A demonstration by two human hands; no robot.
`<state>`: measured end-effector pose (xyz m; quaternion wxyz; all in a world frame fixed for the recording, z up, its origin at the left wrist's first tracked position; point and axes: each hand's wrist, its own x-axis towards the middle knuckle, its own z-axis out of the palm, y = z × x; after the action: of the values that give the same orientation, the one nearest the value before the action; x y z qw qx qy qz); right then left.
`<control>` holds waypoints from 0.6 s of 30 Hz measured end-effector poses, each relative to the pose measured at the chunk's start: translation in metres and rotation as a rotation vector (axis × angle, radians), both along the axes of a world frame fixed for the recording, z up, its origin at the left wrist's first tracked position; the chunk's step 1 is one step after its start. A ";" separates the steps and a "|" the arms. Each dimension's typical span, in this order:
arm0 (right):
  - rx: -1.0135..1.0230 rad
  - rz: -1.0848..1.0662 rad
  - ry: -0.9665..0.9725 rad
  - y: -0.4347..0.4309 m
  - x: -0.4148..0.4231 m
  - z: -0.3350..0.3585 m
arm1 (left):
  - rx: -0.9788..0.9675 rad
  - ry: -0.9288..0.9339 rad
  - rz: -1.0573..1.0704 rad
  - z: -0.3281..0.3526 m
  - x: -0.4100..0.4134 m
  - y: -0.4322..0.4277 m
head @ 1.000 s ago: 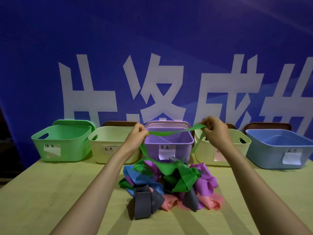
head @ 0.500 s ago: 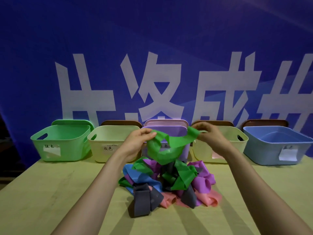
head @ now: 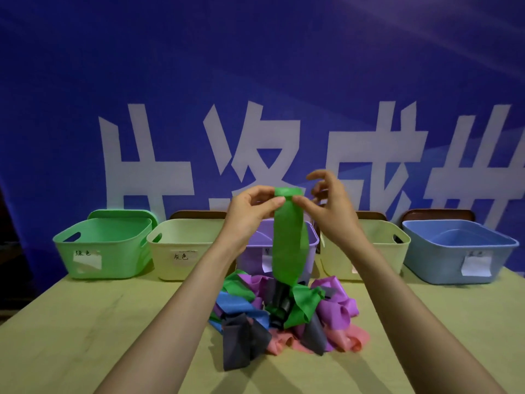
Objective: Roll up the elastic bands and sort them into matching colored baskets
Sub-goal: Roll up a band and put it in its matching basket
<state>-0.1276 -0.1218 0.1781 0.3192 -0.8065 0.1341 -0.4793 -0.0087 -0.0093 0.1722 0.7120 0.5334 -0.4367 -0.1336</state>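
A green elastic band [head: 288,240] hangs straight down above the table's middle. My left hand [head: 250,213] pinches its folded top edge from the left, and my right hand [head: 329,206] pinches it from the right with thumb and forefinger, the other fingers spread. The band's lower end reaches a pile of bands [head: 287,314] in green, purple, blue, grey and pink on the table. Behind stand a green basket [head: 105,245], a cream basket [head: 181,248], a purple basket [head: 255,251] partly hidden by the band, another cream basket [head: 369,248] and a blue basket [head: 457,248].
The baskets line the far edge of a yellow-green table [head: 85,336], each with a paper label. A blue banner [head: 255,81] with large white characters forms the backdrop. Brown chair backs [head: 437,214] show behind the baskets.
My hands have come close together and risen. The green band, stretched sideways a second ago, now hangs vertically from both hands with its top edge folded over.
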 end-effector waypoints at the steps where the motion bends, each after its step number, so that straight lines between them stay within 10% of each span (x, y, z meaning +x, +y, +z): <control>1: -0.049 -0.031 -0.016 0.001 -0.001 0.007 | -0.012 -0.024 -0.007 0.007 -0.002 0.001; 18: 0.169 0.278 0.045 0.025 -0.010 0.041 | -0.014 -0.022 -0.019 0.030 -0.009 0.026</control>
<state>-0.1373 -0.0970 0.2192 0.4463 -0.7979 0.0681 -0.3994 -0.0173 0.0171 0.2020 0.7096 0.5259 -0.4502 -0.1315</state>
